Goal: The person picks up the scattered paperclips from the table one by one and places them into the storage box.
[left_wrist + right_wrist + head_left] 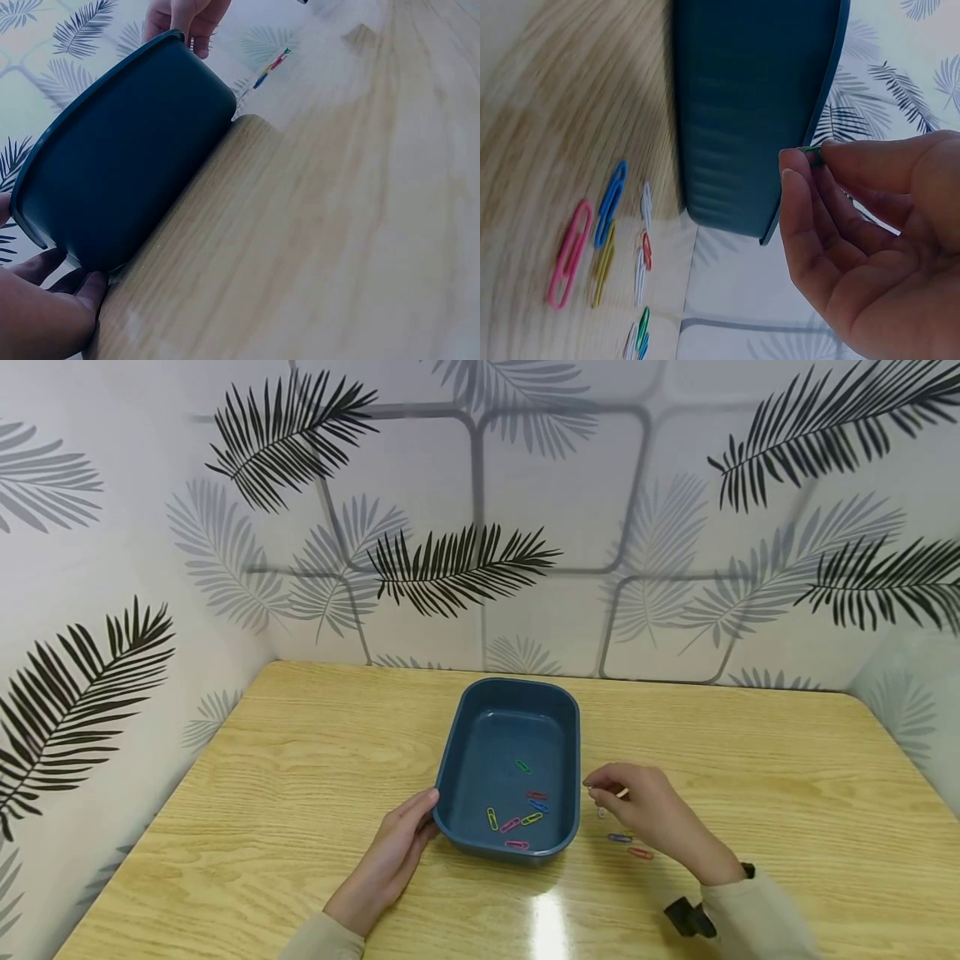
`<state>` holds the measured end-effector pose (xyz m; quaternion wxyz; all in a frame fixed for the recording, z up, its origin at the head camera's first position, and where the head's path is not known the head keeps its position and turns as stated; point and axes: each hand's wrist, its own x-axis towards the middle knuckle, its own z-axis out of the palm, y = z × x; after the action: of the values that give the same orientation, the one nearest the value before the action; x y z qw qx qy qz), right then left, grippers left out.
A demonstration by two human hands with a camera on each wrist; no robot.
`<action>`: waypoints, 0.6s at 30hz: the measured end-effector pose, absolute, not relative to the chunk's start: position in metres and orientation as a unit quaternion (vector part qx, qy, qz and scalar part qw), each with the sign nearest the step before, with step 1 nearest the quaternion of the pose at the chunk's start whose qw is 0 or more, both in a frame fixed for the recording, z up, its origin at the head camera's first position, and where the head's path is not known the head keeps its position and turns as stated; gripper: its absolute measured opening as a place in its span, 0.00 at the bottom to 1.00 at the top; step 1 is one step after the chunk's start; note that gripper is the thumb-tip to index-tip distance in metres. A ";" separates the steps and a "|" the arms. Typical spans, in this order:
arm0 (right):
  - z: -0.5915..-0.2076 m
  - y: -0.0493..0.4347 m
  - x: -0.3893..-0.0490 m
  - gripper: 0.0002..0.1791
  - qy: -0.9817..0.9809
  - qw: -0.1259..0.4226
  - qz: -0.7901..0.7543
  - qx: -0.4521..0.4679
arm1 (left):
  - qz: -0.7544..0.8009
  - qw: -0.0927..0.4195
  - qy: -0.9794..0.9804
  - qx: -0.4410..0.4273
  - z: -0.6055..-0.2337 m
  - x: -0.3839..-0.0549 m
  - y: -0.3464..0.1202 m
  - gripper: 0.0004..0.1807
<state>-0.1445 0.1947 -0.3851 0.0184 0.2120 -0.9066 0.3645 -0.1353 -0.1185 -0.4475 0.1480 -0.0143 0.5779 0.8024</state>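
A dark blue plastic bin (480, 752) stands on the table with several coloured paper clips inside, among them a green one (523, 767) and a pink one (517, 844). My left hand (390, 852) grips the bin's near left side, thumb at the rim and fingers against the outer wall. Just off the right rim, my right hand (645, 797) pinches a green paper clip (812, 155) between thumb and fingertips. Below that hand lie loose paper clips, including a blue one (610, 204), a pink one (570, 255) and a yellow one (604, 262).
The wooden table (315, 743) extends to both sides of the bin. Behind it rises a wall (420, 485) with a leaf pattern. A black strap piece (690, 917) hangs by my right wrist.
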 end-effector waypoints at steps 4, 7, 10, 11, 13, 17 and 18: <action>-0.383 0.190 -0.141 0.07 -0.905 0.030 0.364 0.220 | 0.802 0.149 0.579 -0.014 -0.447 -0.136 -0.119 0.33; -0.381 0.186 -0.139 0.07 -0.905 0.040 0.358 0.226 | 0.801 0.150 0.579 -0.012 -0.447 -0.136 -0.119 0.33; -0.381 0.183 -0.137 0.07 -0.907 0.054 0.348 0.233 | 0.802 0.151 0.578 -0.013 -0.446 -0.137 -0.119 0.34; -0.381 0.182 -0.137 0.07 -0.907 0.059 0.346 0.235 | 0.802 0.151 0.578 -0.013 -0.446 -0.137 -0.119 0.34; -0.381 0.181 -0.136 0.07 -0.906 0.070 0.343 0.238 | 0.802 0.152 0.577 -0.015 -0.446 -0.137 -0.119 0.33; -0.383 0.177 -0.134 0.07 -0.899 0.083 0.349 0.251 | 0.802 0.152 0.577 -0.016 -0.446 -0.137 -0.119 0.33; -0.384 0.176 -0.133 0.07 -0.897 0.085 0.351 0.254 | 0.802 0.152 0.577 -0.015 -0.446 -0.137 -0.119 0.33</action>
<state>-0.1332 0.1760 -0.3835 0.0849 0.2538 -0.8972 0.3512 -0.1367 -0.1189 -0.4459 0.1518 -0.0153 0.5774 0.8021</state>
